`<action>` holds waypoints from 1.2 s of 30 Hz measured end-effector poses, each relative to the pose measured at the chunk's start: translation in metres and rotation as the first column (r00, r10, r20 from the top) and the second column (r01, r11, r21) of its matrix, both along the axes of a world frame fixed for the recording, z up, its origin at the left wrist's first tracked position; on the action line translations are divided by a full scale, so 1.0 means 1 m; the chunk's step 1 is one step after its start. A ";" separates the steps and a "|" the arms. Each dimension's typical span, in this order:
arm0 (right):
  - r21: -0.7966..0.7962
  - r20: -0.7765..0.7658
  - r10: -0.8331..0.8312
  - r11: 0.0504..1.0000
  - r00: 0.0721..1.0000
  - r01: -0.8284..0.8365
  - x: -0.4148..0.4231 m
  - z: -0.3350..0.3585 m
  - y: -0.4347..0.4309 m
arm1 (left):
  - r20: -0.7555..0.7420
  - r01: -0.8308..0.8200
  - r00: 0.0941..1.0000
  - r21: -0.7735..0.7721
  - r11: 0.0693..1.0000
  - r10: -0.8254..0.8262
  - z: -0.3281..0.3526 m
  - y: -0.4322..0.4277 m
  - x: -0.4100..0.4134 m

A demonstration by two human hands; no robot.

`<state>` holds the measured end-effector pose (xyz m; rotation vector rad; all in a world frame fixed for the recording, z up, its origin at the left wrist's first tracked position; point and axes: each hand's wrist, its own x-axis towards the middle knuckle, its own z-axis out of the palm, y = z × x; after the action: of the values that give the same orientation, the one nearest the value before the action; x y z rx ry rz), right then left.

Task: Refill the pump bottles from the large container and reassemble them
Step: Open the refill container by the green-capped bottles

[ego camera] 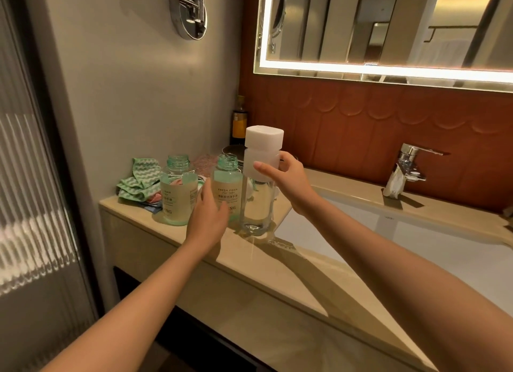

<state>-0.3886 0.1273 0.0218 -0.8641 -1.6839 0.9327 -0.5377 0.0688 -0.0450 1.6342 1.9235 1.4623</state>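
Two green-tinted pump bottles stand uncapped on the beige counter (277, 274): the left bottle (177, 191) and the right bottle (229, 185), both holding pale liquid. Beside them stands a tall clear bottle (255, 205) with a white square pump head (263, 138). My right hand (286, 182) grips the white collar of that tall bottle, thumb in front. My left hand (208, 213) reaches to the lower front of the right green bottle, fingers loosely extended against it. The large container is not in view.
Green and pink cloths (138, 182) lie piled behind the bottles by the wall. A dark brown bottle (239, 121) stands in the back corner. The white sink basin (388, 232) and chrome tap (405, 168) lie to the right, under a lit mirror (388, 24).
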 end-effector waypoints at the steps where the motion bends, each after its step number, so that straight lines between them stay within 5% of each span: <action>1: -0.002 0.003 -0.006 1.000 1.000 0.006 0.001 0.000 -0.003 | 0.036 0.010 0.999 0.042 0.999 -0.011 -0.002 -0.005 0.001; 8: -0.111 0.060 0.115 0.988 0.992 -0.108 0.014 0.014 -0.015 | 0.185 0.166 0.962 0.197 0.966 -0.203 -0.002 -0.021 0.015; 11: -0.007 -0.001 -0.045 0.999 0.999 0.045 0.014 0.038 -0.015 | 0.182 0.191 0.958 0.174 0.966 -0.222 0.005 -0.019 0.027; 14: 0.117 0.154 -0.133 0.986 0.979 0.116 0.007 0.067 -0.011 | 0.172 0.170 0.966 0.152 0.974 -0.195 0.013 -0.012 0.041; 17: 0.262 0.476 -0.209 0.961 0.854 0.089 -0.002 0.085 -0.010 | 0.149 0.089 0.984 0.065 0.994 -0.098 0.018 -0.003 0.049; 20: 0.432 0.636 -0.342 0.901 0.692 0.049 -0.007 0.089 -0.010 | -0.017 -0.007 1.000 -0.032 0.999 0.007 0.019 0.005 0.052; 24: 0.467 0.676 -0.364 0.884 0.641 0.009 -0.006 0.092 -0.010 | -0.129 -0.069 0.990 -0.031 0.997 0.065 0.022 0.009 0.048; 29: 0.233 0.722 -0.121 0.970 0.681 -0.075 0.000 0.102 -0.011 | -0.157 -0.083 0.984 -0.008 0.997 0.081 0.021 0.010 0.048; 31: 0.341 0.720 -0.236 0.939 0.653 -0.037 0.000 0.108 -0.010 | -0.149 -0.095 0.984 -0.005 0.995 0.094 0.020 0.011 0.048; 36: 0.553 0.761 -0.503 0.833 0.410 -0.004 -0.006 0.109 -0.008 | -0.155 -0.090 0.984 -0.013 0.996 0.086 0.020 0.011 0.048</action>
<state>-0.3944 0.1194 0.1305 -1.3386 -2.4077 -0.3444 -0.4899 0.0795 -0.0250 1.7204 2.1113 1.3790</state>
